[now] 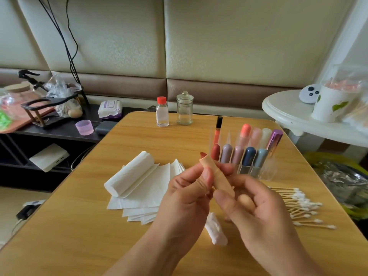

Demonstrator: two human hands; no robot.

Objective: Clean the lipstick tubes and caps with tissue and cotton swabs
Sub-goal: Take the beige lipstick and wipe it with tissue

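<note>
Both hands hold one open lipstick tube (216, 177) in the middle of the frame. The left hand (187, 198) pinches its top; the right hand (256, 208) grips its bottom. The red tip could smear fingers if they slip upward.

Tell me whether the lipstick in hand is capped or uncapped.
Uncapped: the red tip shows at the top of the peach lipstick tube, held by both hands.

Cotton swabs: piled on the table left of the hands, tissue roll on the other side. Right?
Not quite. The head view shows the cotton swabs piled on the table right of the hands; the tissue roll lies on the left.
</note>
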